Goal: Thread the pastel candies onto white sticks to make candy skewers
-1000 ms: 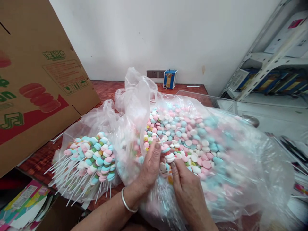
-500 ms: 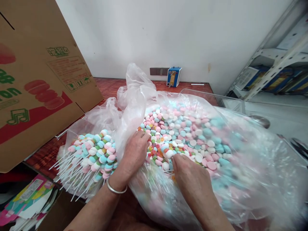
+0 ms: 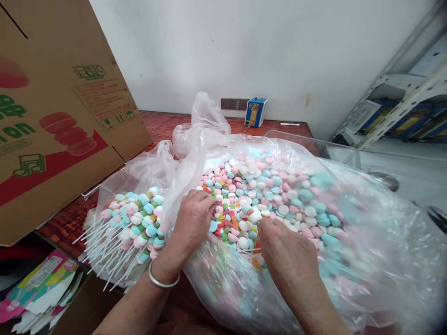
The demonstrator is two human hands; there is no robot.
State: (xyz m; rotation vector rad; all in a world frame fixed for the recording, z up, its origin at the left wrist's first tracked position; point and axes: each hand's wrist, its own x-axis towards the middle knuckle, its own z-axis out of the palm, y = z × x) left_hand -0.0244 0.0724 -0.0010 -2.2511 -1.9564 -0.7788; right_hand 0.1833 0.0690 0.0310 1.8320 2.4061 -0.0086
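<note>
A large clear plastic bag [image 3: 223, 288] lies open, full of pink, blue and white round marshmallows [image 3: 283, 210] and small coloured gummy rings [image 3: 226, 218]. My left hand [image 3: 195, 214] reaches in at its left side, fingers curled down among the candies; what they hold is hidden. Opposite, my right hand [image 3: 289, 246] is closed, with a short marshmallow skewer [image 3: 255, 217] at its fingertips, its stick mostly covered by the fingers. Loose white sticks [image 3: 249, 251] show below that hand. On the left, a pile of filled marshmallow skewers [image 3: 136, 223] rests on plastic.
A big cardboard box [image 3: 70, 107] stands at the left on the reddish wooden table [image 3: 157, 120]. A small blue device [image 3: 256, 112] is by the wall sockets [image 3: 233, 103]. Shelving [image 3: 394, 107] is at right, and printed cards [image 3: 38, 288] sit lower left.
My right hand has shifted slightly right with the skewer at its fingertips. My left hand stays at the bag's left side, a little further left. The whole view has shifted slightly.
</note>
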